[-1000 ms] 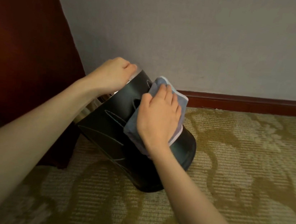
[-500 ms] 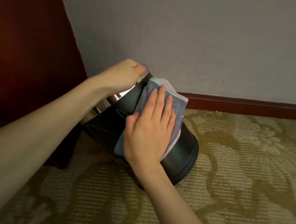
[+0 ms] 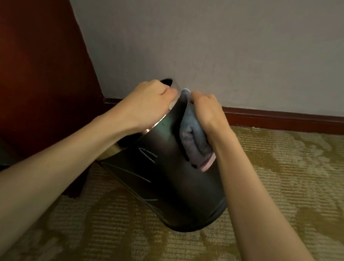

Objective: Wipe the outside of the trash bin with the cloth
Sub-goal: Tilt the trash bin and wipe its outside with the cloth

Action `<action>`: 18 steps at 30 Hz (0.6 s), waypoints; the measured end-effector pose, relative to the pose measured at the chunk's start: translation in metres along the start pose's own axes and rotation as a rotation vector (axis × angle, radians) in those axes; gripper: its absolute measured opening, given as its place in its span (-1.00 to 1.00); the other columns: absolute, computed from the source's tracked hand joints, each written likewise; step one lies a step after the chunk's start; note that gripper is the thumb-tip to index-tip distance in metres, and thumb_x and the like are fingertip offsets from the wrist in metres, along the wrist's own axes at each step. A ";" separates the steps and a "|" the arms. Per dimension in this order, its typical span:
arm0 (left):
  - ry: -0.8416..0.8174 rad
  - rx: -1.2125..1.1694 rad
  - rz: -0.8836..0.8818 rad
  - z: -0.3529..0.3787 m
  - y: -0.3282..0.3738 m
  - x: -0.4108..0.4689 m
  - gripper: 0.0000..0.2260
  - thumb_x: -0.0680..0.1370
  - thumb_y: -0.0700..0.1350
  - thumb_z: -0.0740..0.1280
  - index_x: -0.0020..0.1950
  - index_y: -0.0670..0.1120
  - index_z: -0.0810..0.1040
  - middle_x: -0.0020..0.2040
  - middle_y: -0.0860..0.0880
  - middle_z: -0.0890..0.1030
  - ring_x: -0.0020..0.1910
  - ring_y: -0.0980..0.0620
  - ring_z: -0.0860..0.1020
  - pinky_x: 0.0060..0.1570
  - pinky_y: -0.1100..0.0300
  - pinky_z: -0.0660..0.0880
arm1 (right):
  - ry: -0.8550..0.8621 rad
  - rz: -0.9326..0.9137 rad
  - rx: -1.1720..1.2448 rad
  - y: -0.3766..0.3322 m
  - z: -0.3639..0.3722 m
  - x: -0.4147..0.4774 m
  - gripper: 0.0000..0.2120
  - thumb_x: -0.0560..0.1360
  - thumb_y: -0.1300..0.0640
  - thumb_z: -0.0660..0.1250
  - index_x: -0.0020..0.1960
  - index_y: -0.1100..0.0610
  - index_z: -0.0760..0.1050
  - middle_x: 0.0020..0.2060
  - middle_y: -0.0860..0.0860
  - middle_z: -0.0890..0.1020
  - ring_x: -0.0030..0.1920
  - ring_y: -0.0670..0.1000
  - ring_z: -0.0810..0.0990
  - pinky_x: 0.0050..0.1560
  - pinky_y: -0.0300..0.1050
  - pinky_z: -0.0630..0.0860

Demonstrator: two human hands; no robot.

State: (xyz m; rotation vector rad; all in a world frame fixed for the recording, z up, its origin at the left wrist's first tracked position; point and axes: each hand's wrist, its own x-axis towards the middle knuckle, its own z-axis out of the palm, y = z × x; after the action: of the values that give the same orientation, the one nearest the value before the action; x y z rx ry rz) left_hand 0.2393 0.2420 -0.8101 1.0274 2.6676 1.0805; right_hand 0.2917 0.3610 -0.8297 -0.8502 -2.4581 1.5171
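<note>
- A black cylindrical trash bin [image 3: 172, 187] with a shiny silver rim [image 3: 173, 105] is leaning at a tilt on a beige-and-olive patterned carpet [image 3: 290, 189]. Its lower end is resting on the carpet at the near right, and its mouth is pointing up and to the far left.
- The trash bin is sitting in the room corner, close to a plain grey wall [image 3: 222, 38] and just right of a dark reddish wooden panel [image 3: 23, 56].
- The left hand [image 3: 148, 103] is gripping the silver rim at its upper far edge. The fingers are curling tight over the edge, knuckles up, closed firmly on the rim.
- The right hand [image 3: 206, 110] is clutching a bunched blue-grey cloth [image 3: 193, 142] with a pink edge. The fingers are curling round the wad, none spread flat.
- The cloth is pressing against the bin's outer wall on the right side, just below the rim. It is trailing down from under the hand, with the pink edge lying at its lower end against the black wall.
- The two hands are sitting close together but apart, with the rim's edge and the top of the cloth showing between them.
- Thin pale line markings are showing on the bin's near-left side.
- A reddish-brown baseboard [image 3: 299, 118] is running along the foot of the wall, behind the bin and off to the right.
- Both bare forearms are reaching in from the near edge.
</note>
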 end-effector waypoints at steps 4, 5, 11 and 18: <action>-0.006 -0.059 -0.069 0.004 0.009 -0.005 -0.55 0.51 -0.12 0.15 -0.61 0.02 0.35 -0.61 0.03 0.33 -0.54 0.10 0.26 -0.53 0.25 0.20 | 0.028 0.092 0.032 0.001 -0.006 0.011 -0.77 0.50 0.08 0.16 -0.13 0.24 0.44 -0.06 0.21 0.49 -0.11 0.11 0.41 -0.11 -0.04 0.28; -0.007 -0.058 -0.078 0.005 0.011 -0.005 -0.54 0.51 -0.13 0.16 -0.62 0.02 0.36 -0.60 0.01 0.30 -0.52 0.09 0.25 -0.51 0.22 0.20 | 0.037 0.108 0.030 0.003 -0.006 0.010 -0.72 0.50 0.06 0.16 -0.05 0.28 0.48 -0.01 0.24 0.52 -0.09 0.14 0.43 -0.11 -0.04 0.27; 0.027 -0.070 -0.137 0.006 0.022 0.009 -0.64 0.54 -0.16 0.14 -0.46 -0.20 0.28 -0.33 -0.30 0.41 -0.26 -0.30 0.37 -0.39 0.10 0.13 | 0.267 0.071 0.030 0.003 0.004 -0.018 -0.65 0.56 -0.01 0.07 0.08 0.14 0.55 0.14 0.22 0.59 0.13 0.26 0.51 0.16 0.06 0.39; 0.007 -0.016 -0.156 0.006 0.023 0.035 -0.70 0.56 -0.18 0.16 -0.29 -0.34 0.44 0.04 -0.45 0.51 0.03 -0.35 0.47 -0.42 0.08 0.11 | 0.608 -0.133 -0.113 0.005 0.060 -0.053 -0.52 0.56 0.07 0.03 0.47 0.08 0.27 0.48 0.01 0.32 0.48 0.05 0.20 0.47 0.01 0.03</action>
State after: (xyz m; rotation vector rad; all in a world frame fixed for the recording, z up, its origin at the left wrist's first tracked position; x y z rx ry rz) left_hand 0.2271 0.2789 -0.7941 0.7985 2.6869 1.0738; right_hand 0.3140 0.2879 -0.8536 -0.9668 -2.1032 0.9029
